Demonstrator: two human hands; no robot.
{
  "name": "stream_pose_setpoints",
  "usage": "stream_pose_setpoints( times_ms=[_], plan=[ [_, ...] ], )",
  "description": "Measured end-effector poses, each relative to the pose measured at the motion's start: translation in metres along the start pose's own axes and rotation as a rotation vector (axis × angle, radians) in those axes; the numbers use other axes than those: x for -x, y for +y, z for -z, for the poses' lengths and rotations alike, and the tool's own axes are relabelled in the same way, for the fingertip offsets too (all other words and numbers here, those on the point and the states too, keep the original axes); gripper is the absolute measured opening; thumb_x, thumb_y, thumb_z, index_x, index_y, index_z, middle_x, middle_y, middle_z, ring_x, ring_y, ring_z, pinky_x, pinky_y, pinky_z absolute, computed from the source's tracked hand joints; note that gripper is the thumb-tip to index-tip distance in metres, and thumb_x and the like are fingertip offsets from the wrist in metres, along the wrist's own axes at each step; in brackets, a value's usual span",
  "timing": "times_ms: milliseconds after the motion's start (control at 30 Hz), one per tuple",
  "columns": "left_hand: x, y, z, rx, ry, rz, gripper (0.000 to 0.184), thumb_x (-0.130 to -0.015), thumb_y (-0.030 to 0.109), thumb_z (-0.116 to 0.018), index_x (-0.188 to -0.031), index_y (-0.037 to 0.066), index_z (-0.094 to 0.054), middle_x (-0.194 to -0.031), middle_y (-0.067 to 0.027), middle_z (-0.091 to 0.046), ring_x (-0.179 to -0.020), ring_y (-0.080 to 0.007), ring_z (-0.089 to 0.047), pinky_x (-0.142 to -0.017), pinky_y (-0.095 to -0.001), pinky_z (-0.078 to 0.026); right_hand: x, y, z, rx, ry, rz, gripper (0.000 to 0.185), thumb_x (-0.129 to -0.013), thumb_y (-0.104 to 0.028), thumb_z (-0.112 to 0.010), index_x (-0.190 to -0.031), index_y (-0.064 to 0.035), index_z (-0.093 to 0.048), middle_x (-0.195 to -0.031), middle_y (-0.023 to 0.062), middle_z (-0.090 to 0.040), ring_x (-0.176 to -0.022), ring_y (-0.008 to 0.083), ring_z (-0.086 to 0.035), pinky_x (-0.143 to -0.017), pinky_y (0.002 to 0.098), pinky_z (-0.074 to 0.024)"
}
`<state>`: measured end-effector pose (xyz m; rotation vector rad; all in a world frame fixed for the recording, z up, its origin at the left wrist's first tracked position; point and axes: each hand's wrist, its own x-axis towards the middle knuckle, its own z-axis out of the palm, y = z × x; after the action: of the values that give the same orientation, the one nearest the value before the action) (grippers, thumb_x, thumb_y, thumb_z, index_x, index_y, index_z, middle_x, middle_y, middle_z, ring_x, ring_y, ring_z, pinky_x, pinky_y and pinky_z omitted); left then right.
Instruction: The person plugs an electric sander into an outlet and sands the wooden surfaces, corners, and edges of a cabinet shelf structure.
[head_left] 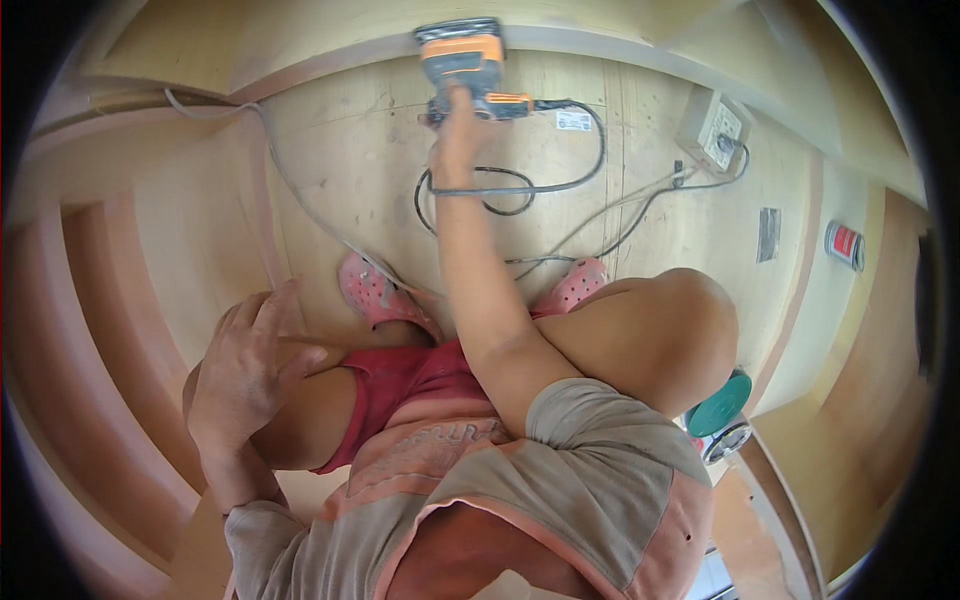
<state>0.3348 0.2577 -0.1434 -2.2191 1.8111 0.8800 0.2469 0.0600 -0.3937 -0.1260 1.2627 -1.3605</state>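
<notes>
My right hand [460, 135] is stretched forward and wrapped around an orange and black electric sander [468, 62]. The sander's dark pad end meets the pale wooden strip [345, 62] at the far side; the sander looks slightly blurred. A black cord [604, 150] leaves the tool on the right and loops beneath my forearm. My left hand [245, 365] rests over my left knee with its fingers extended and holds nothing.
A socket box [716, 132] with a plug in it stands at the right. Cables cross the wooden floor panel [345, 150]. A red-labelled can [845, 246] lies farther right. Beside my right knee are a green round lid [722, 403] and an open tin [727, 443]. Wooden panels surround me.
</notes>
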Motion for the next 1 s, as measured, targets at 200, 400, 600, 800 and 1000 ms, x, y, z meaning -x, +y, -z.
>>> stream_pose_setpoints(
  times_ms=[200,400,600,800,1000],
  plan=[
    [-0.011,0.001,0.011,0.014,0.013,0.022,0.062,-0.074,0.021,-0.073,-0.129,0.006,-0.046,-0.109,-0.0192,-0.057,-0.1,-0.039,-0.054,-0.087,-0.0432,-0.044,-0.012,0.02,0.019,-0.035,-0.208,0.054,0.082,-0.065,0.002,-0.069,-0.129,-0.0072,-0.018,-0.105,0.0124,-0.051,-0.08,0.0205,-0.06,-0.052,0.0339,-0.0558],
    [-0.016,0.001,0.014,-0.002,0.077,-0.089,0.064,-0.075,0.019,-0.073,-0.131,0.007,-0.045,-0.109,-0.0193,-0.057,-0.099,-0.0387,-0.054,-0.087,-0.0429,-0.044,-0.066,-0.018,0.048,0.069,-0.161,0.248,0.086,-0.059,0.009,-0.068,-0.13,-0.006,-0.021,-0.104,0.0127,-0.051,-0.082,0.0204,-0.06,-0.051,0.0319,-0.0549],
    [-0.011,0.008,0.014,0.017,0.012,-0.03,0.063,-0.075,0.019,-0.073,-0.13,0.007,-0.045,-0.11,-0.0199,-0.057,-0.102,-0.0384,-0.054,-0.088,-0.0428,-0.044,-0.062,-0.088,0.046,0.08,-0.033,0.307,0.081,-0.057,0.006,-0.069,-0.128,0.0023,-0.031,-0.104,0.0137,-0.051,-0.086,0.0196,-0.057,-0.068,0.0295,-0.049],
    [-0.015,0.007,0.012,0.001,-0.007,-0.055,0.064,-0.075,0.021,-0.072,-0.131,0.007,-0.044,-0.11,-0.0199,-0.057,-0.102,-0.0395,-0.054,-0.088,-0.043,-0.044,-0.066,-0.049,0.045,0.125,-0.142,0.312,0.066,-0.057,0.0,-0.072,-0.113,0.0023,-0.038,-0.098,0.0137,-0.053,-0.08,0.0191,-0.057,-0.064,0.0278,-0.0487],
    [-0.023,0.014,0.016,-0.013,-0.005,-0.033,0.063,-0.076,0.02,-0.071,-0.131,0.007,-0.044,-0.11,-0.0201,-0.057,-0.103,-0.0396,-0.053,-0.088,-0.0434,-0.044,-0.047,-0.009,0.035,0.364,-0.153,0.346,0.066,-0.057,0.001,-0.074,-0.114,0.0032,-0.04,-0.1,0.0126,-0.053,-0.084,0.0196,-0.058,-0.072,0.0296,-0.0492]
  ],
)
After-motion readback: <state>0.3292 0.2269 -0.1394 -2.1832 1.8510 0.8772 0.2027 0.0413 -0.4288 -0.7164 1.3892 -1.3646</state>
